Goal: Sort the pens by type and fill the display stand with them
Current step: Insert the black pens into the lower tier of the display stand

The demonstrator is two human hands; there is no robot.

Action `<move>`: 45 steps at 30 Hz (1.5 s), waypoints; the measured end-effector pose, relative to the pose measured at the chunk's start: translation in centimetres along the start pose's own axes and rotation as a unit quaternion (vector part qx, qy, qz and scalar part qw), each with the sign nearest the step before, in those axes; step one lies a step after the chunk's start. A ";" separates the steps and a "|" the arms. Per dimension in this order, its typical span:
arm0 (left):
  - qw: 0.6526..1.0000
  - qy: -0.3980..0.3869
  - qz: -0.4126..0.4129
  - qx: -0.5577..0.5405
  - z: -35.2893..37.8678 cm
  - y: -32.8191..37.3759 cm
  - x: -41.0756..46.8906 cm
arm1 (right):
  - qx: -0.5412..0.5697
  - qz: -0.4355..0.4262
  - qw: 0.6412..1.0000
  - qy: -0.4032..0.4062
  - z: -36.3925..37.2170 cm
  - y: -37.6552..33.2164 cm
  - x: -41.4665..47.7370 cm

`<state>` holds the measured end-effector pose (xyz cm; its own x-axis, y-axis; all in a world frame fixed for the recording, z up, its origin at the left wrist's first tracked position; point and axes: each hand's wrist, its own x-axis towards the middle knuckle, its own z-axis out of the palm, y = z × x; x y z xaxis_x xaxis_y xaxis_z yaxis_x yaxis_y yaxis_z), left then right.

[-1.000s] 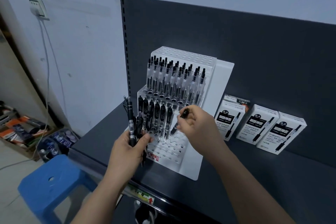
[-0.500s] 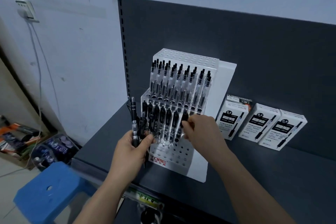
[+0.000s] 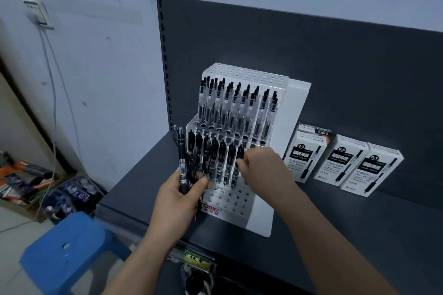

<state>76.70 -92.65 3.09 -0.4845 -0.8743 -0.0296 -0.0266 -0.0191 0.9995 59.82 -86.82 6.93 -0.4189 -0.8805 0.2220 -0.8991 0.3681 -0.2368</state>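
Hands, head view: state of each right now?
Left hand: closed, holding a bundle of pens upright.
Right hand: closed, pinching one black pen at the display stand.

pen bundle (image 3: 182, 165): lower ends hidden inside the left hand (image 3: 178, 201); count cannot be told.
black pen (image 3: 240, 151): only its top shows above the right hand (image 3: 261, 167); tip and hole hidden.
display stand (image 3: 297, 103): near left corner hidden behind the left hand.
blue stool (image 3: 60, 251): blurred, cut off by the bottom edge.
rear box (image 3: 314, 128): mostly hidden behind the left pen box (image 3: 304, 158).
shelf label (image 3: 194, 257): blurred, unreadable.
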 end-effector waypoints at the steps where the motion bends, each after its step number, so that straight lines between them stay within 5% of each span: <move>1: 1.000 0.003 -0.002 0.000 0.0 0.0 -0.2 | 0.013 0.000 1.000 0.005 0.3 0.3 0.0; 6: 1.000 0.013 -0.003 0.003 0.3 -0.3 -1.1 | 0.120 0.013 0.993 0.014 0.9 1.0 -1.1; 11: 1.000 -0.007 -0.004 0.000 1.6 -0.3 -1.9 | 0.396 0.067 0.916 -0.004 -0.4 -0.2 -3.4; 15: 1.000 -0.021 -0.003 0.022 2.8 -0.4 -2.2 | 0.450 0.080 0.888 -0.047 -0.9 0.2 -3.7; 21: 0.997 0.032 0.033 0.063 2.2 -0.7 -1.9 | 0.480 0.103 0.860 0.142 -2.7 3.6 -3.6; 26: 0.997 0.027 0.036 0.061 2.7 -0.4 -2.1 | 0.350 0.042 0.918 0.180 -2.4 3.6 -3.2; 33: 0.996 0.056 0.035 0.052 2.4 -0.7 -1.5 | 0.214 -0.030 0.969 0.119 0.3 3.0 -1.6; 41: 1.000 0.017 0.007 0.010 1.6 -1.0 -1.5 | 0.177 0.021 0.982 0.055 1.1 3.2 -1.3; 45: 1.000 -0.028 0.001 0.007 2.0 -0.4 -1.8 | 0.291 0.051 0.954 0.039 0.3 2.4 -2.7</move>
<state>75.79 -90.10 2.70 -0.5324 -0.8460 -0.0287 -0.0382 -0.0099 0.9992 58.82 -83.62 5.43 -0.5288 -0.8160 0.2335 -0.6395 0.2022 -0.7418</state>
